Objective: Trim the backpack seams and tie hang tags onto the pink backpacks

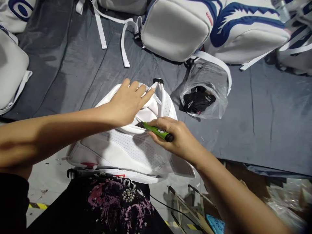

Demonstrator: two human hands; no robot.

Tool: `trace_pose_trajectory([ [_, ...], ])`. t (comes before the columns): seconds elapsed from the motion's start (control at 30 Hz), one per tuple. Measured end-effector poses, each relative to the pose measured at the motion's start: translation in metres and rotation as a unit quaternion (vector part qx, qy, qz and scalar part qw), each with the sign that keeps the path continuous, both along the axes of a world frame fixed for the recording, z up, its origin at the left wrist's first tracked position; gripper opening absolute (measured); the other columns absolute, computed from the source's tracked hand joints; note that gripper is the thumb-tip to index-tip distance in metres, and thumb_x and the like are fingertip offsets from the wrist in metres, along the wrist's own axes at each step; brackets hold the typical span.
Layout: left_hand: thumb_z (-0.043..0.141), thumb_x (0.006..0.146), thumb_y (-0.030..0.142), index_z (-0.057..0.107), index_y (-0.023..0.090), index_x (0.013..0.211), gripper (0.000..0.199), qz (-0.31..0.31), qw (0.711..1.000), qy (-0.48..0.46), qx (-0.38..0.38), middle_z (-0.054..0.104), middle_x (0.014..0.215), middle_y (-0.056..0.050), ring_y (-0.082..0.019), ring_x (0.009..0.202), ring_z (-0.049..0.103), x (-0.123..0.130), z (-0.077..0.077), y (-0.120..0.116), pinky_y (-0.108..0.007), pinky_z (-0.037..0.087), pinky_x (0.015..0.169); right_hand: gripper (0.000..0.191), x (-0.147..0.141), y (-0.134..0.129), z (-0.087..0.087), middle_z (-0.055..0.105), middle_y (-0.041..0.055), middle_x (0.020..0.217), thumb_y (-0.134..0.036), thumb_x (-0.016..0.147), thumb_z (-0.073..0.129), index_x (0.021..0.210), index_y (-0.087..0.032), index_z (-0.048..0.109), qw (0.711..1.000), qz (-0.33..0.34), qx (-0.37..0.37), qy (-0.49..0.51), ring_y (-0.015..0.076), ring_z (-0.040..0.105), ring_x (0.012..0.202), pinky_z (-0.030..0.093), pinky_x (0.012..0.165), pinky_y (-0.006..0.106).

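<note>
A white backpack (146, 146) lies at the table's near edge, partly over my lap, with its opening facing up. My left hand (129, 102) rests on the opening's rim with fingers spread and stretched out. In my right hand (170, 133) is a pair of green-handled thread snips (158, 130), with a black end and thin metal tips. The tips point left into the bag's opening, close below my left hand. What they touch there is hard to make out. A white strap with a black buckle (158, 81) stands up at the bag's far side.
A clear plastic bag (220, 105) holding black tags (198, 99) stands right of the backpack on the grey-covered table (243, 130). More white and blue backpacks (176, 29) line the back, with another backpack (12, 68) at left. A metal frame (180, 204) stands below.
</note>
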State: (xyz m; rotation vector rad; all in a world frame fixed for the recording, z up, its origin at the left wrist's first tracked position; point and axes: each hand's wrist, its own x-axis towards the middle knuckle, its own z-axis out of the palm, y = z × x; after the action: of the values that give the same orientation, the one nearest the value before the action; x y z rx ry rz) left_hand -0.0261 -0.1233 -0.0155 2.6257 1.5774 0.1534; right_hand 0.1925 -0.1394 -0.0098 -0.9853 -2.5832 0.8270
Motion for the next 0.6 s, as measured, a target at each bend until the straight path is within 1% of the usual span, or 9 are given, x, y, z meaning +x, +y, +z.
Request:
trace_pose_trajectory([
  [0.07,0.060,0.090,0.048,0.028,0.023,0.155,0.077,0.001,1.000,0.003,0.000,0.050,0.145,-0.012,-0.042,0.132,0.043,0.000,0.002,-0.001,-0.057,0.026,0.112,0.019,-0.001,0.002,0.001,0.076,0.0041,0.097,-0.030,0.091,0.062,0.106,-0.023,0.071,1.000,0.012,-0.017,0.022,0.0187,0.070,0.085,0.055,0.076,0.034],
  [0.17,0.060,0.090,0.044,0.029,0.021,0.155,0.076,0.013,0.999,0.027,-0.011,0.050,0.145,-0.014,-0.042,0.131,0.045,0.002,0.006,-0.002,-0.056,0.028,0.112,0.022,-0.007,0.003,-0.001,0.076,0.0060,0.103,-0.031,0.091,0.064,0.109,-0.022,0.072,1.000,0.010,0.005,0.025,0.0213,0.071,0.091,0.056,0.079,0.036],
  [0.27,0.060,0.090,0.043,0.025,0.020,0.157,0.079,0.022,0.997,0.059,-0.034,0.048,0.147,-0.014,-0.041,0.133,0.043,0.004,0.011,0.000,-0.055,0.028,0.111,0.022,-0.014,0.002,-0.001,0.077,0.0080,0.100,-0.029,0.091,0.062,0.109,-0.021,0.074,0.999,0.004,0.039,-0.034,0.0233,0.072,0.089,0.056,0.077,0.038],
  [0.33,0.058,0.091,0.042,0.022,0.021,0.158,0.079,0.016,0.996,0.073,-0.053,0.046,0.150,-0.013,-0.041,0.136,0.041,0.004,0.014,0.002,-0.054,0.027,0.112,0.023,-0.016,0.001,0.001,0.077,0.0089,0.098,-0.027,0.093,0.059,0.109,-0.020,0.074,0.998,0.010,0.037,-0.054,0.0235,0.072,0.089,0.056,0.079,0.038],
  [0.43,0.055,0.092,0.041,0.018,0.021,0.159,0.079,0.003,0.994,0.085,-0.067,0.043,0.153,-0.013,-0.041,0.138,0.038,0.001,0.016,0.003,-0.052,0.026,0.113,0.024,-0.019,0.002,0.002,0.077,0.0102,0.099,-0.026,0.093,0.059,0.110,-0.017,0.074,0.999,0.015,0.029,-0.038,0.0238,0.072,0.090,0.055,0.083,0.039],
  [0.6,0.054,0.092,0.038,0.018,0.023,0.159,0.077,0.005,0.994,0.100,-0.050,0.045,0.151,-0.011,-0.038,0.136,0.040,-0.002,0.015,0.001,-0.050,0.028,0.112,0.023,-0.025,0.002,0.003,0.077,0.0106,0.098,-0.026,0.093,0.060,0.109,-0.015,0.074,0.998,0.014,0.037,-0.054,0.0247,0.072,0.089,0.053,0.084,0.040],
])
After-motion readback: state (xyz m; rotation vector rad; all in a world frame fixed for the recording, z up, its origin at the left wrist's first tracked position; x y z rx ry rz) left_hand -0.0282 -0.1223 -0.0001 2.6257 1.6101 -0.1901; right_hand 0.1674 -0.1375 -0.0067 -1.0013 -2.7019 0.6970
